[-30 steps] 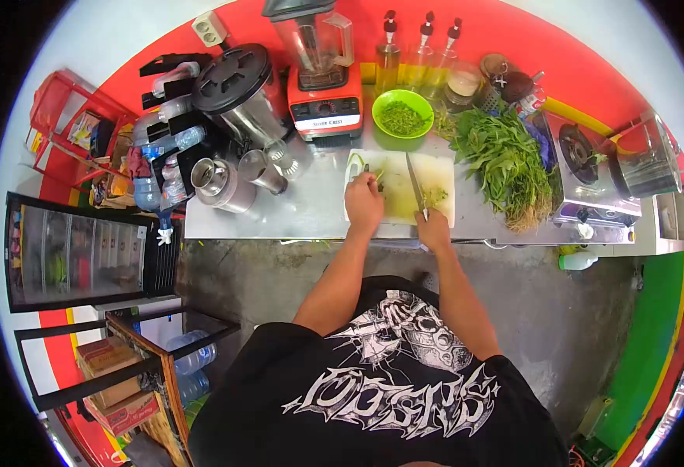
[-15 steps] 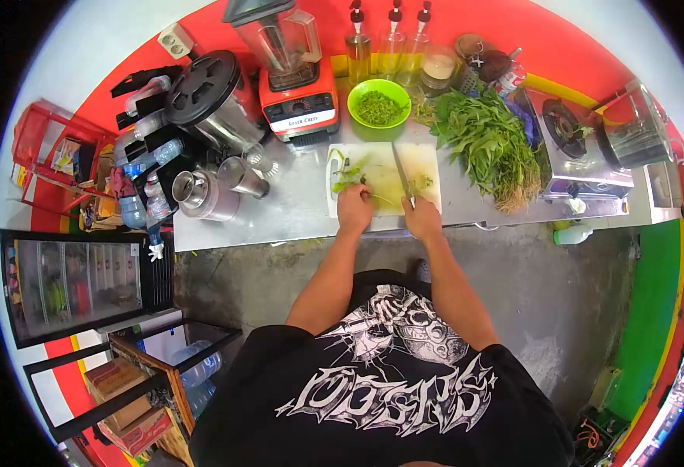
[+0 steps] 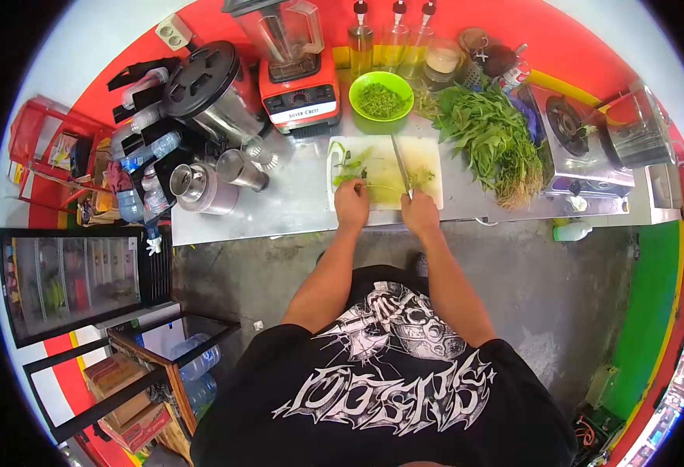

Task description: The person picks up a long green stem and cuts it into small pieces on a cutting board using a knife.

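My right hand (image 3: 421, 212) is closed round the handle of a kitchen knife (image 3: 400, 161), whose blade points away from me over the cutting board (image 3: 383, 152). Near the board's left front edge, my left hand (image 3: 351, 202) pinches a thin green stem (image 3: 381, 186) that stretches right towards the knife. Loose green leaves (image 3: 348, 163) lie on the board's left side, just beyond my left hand. To the right of the blade sits a small heap of chopped greens (image 3: 422, 176). Behind the board stands a lime-green bowl (image 3: 354, 103) holding chopped greens.
A big bunch of leafy greens with roots (image 3: 482, 132) lies right of the board, beside a gas stove (image 3: 544, 109). A red blender (image 3: 301, 101), metal cups (image 3: 240, 173) and a lidded steel container (image 3: 221, 101) stand left. Pump bottles (image 3: 360, 48) line the wall.
The stem in my left hand now lies higher and flatter across the board. Both hands have shifted slightly, and the knife remains in my right hand. The view has moved a little.
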{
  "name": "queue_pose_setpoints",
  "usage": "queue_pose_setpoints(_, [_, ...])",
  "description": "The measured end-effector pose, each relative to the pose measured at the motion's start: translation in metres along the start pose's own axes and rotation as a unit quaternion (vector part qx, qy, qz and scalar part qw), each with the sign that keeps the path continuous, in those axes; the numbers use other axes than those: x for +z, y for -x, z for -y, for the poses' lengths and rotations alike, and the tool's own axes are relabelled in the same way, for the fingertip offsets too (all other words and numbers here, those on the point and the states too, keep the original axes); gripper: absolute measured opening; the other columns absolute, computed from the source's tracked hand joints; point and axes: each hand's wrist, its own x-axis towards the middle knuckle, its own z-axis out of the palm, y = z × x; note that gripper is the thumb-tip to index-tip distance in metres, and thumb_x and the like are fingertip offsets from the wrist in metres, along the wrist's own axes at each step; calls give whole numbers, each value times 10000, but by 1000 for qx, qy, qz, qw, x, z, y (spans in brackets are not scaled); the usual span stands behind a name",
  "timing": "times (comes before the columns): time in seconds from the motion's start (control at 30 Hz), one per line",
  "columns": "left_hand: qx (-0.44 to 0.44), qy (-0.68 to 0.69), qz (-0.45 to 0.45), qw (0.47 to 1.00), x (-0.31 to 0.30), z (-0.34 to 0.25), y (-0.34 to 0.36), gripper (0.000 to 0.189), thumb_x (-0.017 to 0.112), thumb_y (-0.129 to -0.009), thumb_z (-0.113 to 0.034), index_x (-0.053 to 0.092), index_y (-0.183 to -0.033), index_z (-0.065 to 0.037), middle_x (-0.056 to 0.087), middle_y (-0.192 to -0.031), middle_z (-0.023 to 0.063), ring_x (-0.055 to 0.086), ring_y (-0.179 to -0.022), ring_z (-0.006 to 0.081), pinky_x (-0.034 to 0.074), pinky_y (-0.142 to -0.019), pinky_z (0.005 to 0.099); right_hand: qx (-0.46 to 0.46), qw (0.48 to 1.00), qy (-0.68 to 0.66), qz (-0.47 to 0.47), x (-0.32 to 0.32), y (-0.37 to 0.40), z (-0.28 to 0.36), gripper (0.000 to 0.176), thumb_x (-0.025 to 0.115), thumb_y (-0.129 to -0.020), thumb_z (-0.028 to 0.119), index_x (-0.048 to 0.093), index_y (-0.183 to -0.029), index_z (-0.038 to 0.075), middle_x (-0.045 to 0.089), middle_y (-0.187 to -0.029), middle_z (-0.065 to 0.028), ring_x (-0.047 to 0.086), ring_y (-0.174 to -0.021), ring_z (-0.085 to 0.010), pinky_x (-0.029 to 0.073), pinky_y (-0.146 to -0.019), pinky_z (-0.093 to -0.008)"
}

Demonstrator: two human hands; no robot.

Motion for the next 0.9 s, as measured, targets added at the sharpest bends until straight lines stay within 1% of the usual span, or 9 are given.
queue_pose_setpoints(0.07, [38,-10,-29,999,3,3,0,86,702,-851,-71,714,-911,-11,697,-849,169,680,-759,298,536,-718,398,1,1000,22,-1,1,2,0,413,529,-978,366,631,-1070,-24,686,-980,-301,656,-956,-480,514,-866,-556])
queue_pose_setpoints(0.17, [27,18,-19,999,4,4,-1,74,708,-842,-61,704,-889,-2,694,-837,167,679,-750,293,535,-707,395,17,999,30,15,-3,5,5,420,518,-989,376,631,-1064,-21,685,-988,-300,658,-959,-476,516,-868,-554])
queue_pose_setpoints(0.2, [26,18,-19,999,5,6,-2,74,708,-842,-61,704,-889,-2,694,-837,167,679,-750,293,535,-707,395,18,999,31,15,-5,6,6,420,518,-989,376,631,-1064,-21,685,-988,-300,658,-959,-476,516,-868,-554])
queue_pose_setpoints(0.27, [7,31,0,1000,7,9,-2,63,704,-813,-52,657,-839,-17,664,-841,162,645,-819,342,495,-758,456,19,999,35,13,-7,9,10,428,508,-996,387,633,-1059,-17,685,-1004,-297,659,-964,-476,516,-875,-551])
queue_pose_setpoints(0.47, [45,12,-11,999,7,7,0,80,697,-798,-51,625,-824,-31,637,-824,148,617,-819,340,471,-780,460,42,995,67,55,-8,20,21,420,494,-1005,372,606,-1142,-8,690,-1079,-277,679,-998,-446,527,-896,-532])
queue_pose_setpoints(0.7, [61,17,-11,998,4,6,2,74,677,-806,-47,604,-803,-34,617,-816,153,593,-810,351,453,-759,468,42,989,124,66,-2,28,26,381,445,-1026,322,553,-1189,-5,704,-1082,-251,689,-1018,-424,532,-890,-523])
queue_pose_setpoints(0.77, [54,23,3,998,3,9,1,77,685,-800,-40,609,-809,-32,610,-807,158,590,-818,356,453,-761,472,79,986,128,72,1,32,32,367,435,-1027,290,531,-1211,-12,711,-1084,-233,694,-1031,-408,534,-897,-507])
queue_pose_setpoints(0.87, [60,-9,19,998,-4,1,3,71,682,-797,-18,616,-822,-29,611,-811,163,587,-821,365,453,-763,476,83,984,141,70,20,16,26,369,441,-1022,279,523,-1214,-24,713,-1091,-228,695,-1044,-399,534,-908,-493])
queue_pose_setpoints(0.9, [71,16,2,997,-3,0,4,74,678,-792,4,623,-834,-24,615,-819,172,588,-836,375,454,-766,477,84,984,139,70,19,11,27,369,441,-1022,279,523,-1214,-24,713,-1091,-228,695,-1044,-399,534,-908,-493])
